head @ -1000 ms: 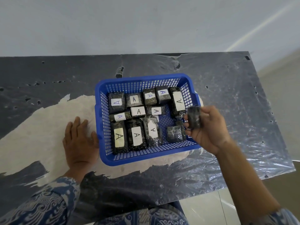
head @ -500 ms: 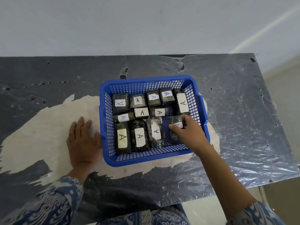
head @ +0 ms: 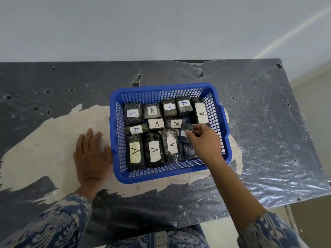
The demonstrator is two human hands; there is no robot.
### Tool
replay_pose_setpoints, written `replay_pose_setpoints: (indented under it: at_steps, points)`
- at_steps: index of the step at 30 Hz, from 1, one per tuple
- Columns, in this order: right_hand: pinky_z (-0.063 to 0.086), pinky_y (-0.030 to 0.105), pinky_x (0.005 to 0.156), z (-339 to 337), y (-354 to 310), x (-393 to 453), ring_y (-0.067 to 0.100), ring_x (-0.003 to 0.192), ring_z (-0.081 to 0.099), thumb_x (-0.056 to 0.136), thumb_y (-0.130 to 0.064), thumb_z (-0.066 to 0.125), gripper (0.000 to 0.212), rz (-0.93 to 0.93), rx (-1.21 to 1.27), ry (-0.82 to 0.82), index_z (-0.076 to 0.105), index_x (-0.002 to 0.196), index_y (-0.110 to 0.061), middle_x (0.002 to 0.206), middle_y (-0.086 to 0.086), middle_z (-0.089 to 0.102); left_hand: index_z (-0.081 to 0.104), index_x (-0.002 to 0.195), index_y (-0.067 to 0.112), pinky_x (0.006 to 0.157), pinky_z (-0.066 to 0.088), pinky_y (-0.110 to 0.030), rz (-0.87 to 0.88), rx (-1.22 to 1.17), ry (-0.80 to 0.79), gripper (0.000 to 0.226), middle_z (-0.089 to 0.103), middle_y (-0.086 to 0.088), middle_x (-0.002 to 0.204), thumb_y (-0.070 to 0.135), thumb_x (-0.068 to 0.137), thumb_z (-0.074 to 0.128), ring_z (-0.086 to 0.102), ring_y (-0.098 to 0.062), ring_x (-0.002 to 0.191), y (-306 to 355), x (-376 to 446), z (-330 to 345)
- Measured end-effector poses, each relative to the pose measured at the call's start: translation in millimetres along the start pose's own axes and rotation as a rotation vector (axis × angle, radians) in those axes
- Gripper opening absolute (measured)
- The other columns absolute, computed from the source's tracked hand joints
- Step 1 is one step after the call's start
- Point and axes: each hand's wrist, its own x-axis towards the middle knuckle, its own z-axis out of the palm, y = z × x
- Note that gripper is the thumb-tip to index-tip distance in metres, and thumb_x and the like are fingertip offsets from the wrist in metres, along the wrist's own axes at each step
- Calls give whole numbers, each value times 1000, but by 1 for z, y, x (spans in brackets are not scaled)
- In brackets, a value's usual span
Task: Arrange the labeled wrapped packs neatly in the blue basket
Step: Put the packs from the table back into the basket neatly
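Blue basket [head: 222, 120] sits mid-bench on a pale worn patch of the dark bench [head: 259, 122]. Inside, dark wrapped packs [head: 154, 151] with white "A" labels lie in rough rows, filling most of the floor. Right hand [head: 204, 140] reaches into the basket's right side, fingertips pinched on a small wrapped pack [head: 185, 132] lying there. Left hand [head: 91, 154] lies flat and open on the bench, thumb touching the basket's left wall.
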Motion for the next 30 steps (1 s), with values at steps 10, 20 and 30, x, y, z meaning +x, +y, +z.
replay_pose_setpoints:
  at_steps: [10,20,30]
  points:
    - [51,30,78,11,-3,2,25,94,70,98,-29,61,33,-95,-364,52,66,126,-13,109,7,75,45,144,9,115,31,-55,1,-5,2,61,38,-15,158,44,95,36,28,-35,148,-1,1,1]
    - [50,36,71,13,-7,-1,29,94,68,89,-51,66,52,-82,-525,10,59,127,-17,102,7,72,47,143,6,115,32,-55,11,-5,2,61,39,-17,156,43,96,35,30,-37,148,2,0,-2]
    - [41,33,61,12,-6,4,27,78,59,86,-61,65,47,-108,-675,22,60,105,-18,93,6,68,46,143,8,114,33,-57,-2,-19,-7,62,38,-16,157,46,96,31,29,-36,148,4,0,-4]
